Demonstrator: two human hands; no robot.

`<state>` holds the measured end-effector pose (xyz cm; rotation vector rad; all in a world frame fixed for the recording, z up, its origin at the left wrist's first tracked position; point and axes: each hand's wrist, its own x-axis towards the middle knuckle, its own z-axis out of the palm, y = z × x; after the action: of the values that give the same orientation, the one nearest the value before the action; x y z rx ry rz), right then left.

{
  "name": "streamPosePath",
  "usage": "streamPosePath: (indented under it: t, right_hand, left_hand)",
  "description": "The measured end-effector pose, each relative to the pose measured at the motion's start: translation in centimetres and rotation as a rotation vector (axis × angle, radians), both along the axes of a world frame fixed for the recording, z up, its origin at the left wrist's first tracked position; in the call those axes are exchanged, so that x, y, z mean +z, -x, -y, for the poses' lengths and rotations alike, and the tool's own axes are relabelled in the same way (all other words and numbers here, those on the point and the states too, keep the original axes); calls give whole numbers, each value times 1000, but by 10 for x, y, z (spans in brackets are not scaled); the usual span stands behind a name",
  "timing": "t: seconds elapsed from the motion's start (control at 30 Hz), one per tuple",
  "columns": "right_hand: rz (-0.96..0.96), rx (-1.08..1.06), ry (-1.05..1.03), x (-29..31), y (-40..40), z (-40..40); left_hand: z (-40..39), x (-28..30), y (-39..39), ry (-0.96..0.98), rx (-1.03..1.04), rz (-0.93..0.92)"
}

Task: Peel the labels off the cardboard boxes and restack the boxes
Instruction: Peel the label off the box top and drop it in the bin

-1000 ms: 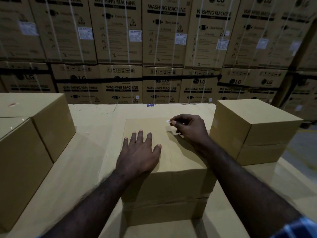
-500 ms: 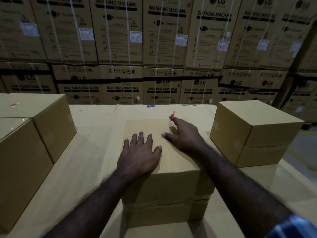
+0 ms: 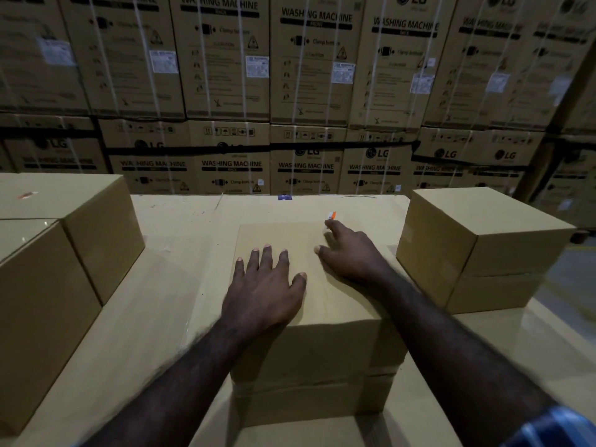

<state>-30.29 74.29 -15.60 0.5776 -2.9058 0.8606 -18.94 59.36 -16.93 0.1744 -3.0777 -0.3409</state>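
Head view. Plain brown cardboard box [image 3: 309, 317] at centre of the pale cardboard-covered surface [image 3: 167, 285], stacked on another box. Left hand [image 3: 263, 295] lies flat on its top, fingers straight, grip holding nothing. Right hand [image 3: 350, 256] rests on the far right part of the top, forefinger extended, grip empty. Small orange-and-white label [image 3: 331, 215] just beyond that fingertip; contact unclear. Two-box stack [image 3: 480, 250] right, brown boxes [image 3: 64, 253] left. Behind: strapped cartons [image 3: 316, 59] printed "LG", "WASHING MACHINE".

"LG" and "WASHING MACHINE" on stacked background cartons [image 3: 309, 59]
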Motion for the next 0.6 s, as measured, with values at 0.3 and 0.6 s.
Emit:
streamPosePath:
  t: [0.3,0.6]
  right_hand:
    - [85,26,-19,3,4,1]
    - [14,8,-71,1,-1,3]
  left_hand:
    - [-1,2,0,3,7,8]
    - [0,2,-1,0,-2,10]
